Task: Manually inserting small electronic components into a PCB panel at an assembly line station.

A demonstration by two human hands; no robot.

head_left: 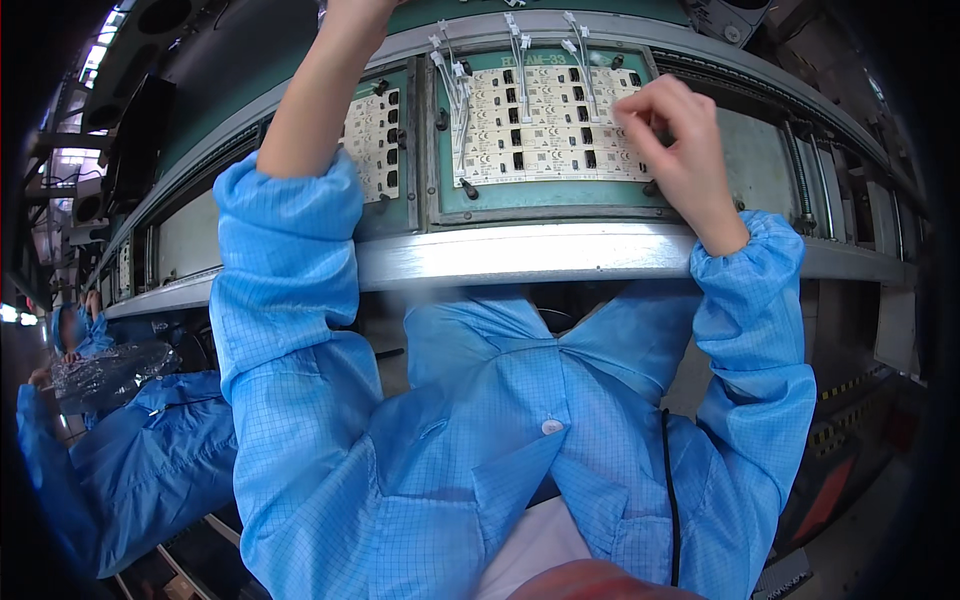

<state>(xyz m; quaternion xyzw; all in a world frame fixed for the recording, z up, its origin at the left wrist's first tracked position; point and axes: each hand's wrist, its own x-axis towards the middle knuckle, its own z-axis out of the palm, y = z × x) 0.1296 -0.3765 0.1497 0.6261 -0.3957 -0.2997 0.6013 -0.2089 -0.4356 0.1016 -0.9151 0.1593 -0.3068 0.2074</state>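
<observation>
R. hand (685,135) is over the R. edge of the white circuit-board panel (550,140), fingers curled in, thumb and index tips brought close together — gap looks narrow, can't tell if anything's between them, nor if they touch the panel. L. hand (372,8) is mostly cut off at the top edge, its arm stretched up past the work; fingers out of frame, so can't tell if they're wide, narrow or holding smth. The panel lies flat in a green carrier (540,198) w/ a dark frame, approx. in front of the person, btwn the two forearms. It bears rows of small black components, plus white leads w/ white connectors: one bunch (462,120) along the L. side, one group (524,90) nr the middle, another (587,75) further R.; upper ends reach past the panel's far edge. Dark clip-like knobs (470,190) sit around the panel. A second white panel (375,140) lies just to the L., partly hidden behind the L. forearm. A bright metal rail (520,255) runs along the near side, btwn carrier and the person's lap. Blue checked sleeves (285,230) are bunched up on both arms. Off to the far L., another person in blue (150,460) is by a clear plastic bag (115,375) — details too small to tell.
</observation>
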